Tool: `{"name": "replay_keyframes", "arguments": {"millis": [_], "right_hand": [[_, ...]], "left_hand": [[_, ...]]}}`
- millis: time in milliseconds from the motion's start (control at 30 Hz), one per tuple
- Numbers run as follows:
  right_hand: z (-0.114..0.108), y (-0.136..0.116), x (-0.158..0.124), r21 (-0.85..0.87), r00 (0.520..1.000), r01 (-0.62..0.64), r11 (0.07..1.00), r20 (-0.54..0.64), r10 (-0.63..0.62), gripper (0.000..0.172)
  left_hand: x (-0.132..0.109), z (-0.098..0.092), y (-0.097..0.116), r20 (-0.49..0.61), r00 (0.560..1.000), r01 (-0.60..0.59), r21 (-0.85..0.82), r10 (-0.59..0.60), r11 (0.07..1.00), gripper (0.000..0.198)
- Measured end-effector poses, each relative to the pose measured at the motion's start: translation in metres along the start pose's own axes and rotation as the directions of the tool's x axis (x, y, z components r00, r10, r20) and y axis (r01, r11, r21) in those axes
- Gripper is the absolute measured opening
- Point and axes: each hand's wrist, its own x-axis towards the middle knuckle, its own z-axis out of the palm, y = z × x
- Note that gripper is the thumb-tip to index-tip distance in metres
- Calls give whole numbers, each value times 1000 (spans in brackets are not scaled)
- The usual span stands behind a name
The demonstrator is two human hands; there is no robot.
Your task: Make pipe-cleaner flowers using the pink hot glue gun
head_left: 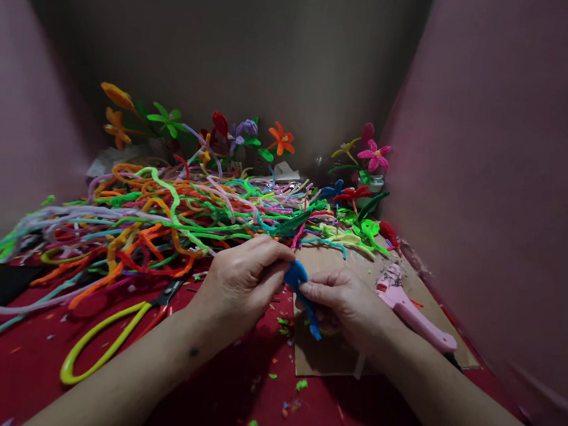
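A small blue fuzzy piece [309, 304] hangs between both hands near the middle of the view, its lower end dangling free. My left hand [246, 280] pinches its upper end with thumb and fingertips. Around its middle, the thumb and bent fingers of my right hand [350, 303] are closed. Both hands are held above the table, partly over a brown cardboard sheet [323, 354]. Behind them lies a large tangle of colored pipe cleaners [163, 218].
Scissors with yellow handles [101, 343] lie at the left on the red cloth [216, 394]. On the cardboard at the right rests a pink tool [417, 317]. Fuzzy flowers, including an orange one [282, 139] and a pink one [374, 156], stand at the back.
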Motion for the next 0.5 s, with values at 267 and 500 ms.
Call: {"name": "replay_keyframes", "arguments": {"millis": [267, 500], "right_hand": [[-5, 3, 3, 105, 997, -38, 994, 69, 31, 21], [-9, 2, 7, 185, 996, -78, 980, 55, 69, 15]], "left_hand": [[-1, -2, 1, 4, 1000, -10, 23, 10, 1000, 15], [-2, -4, 3, -7, 1000, -19, 12, 19, 1000, 16]]}}
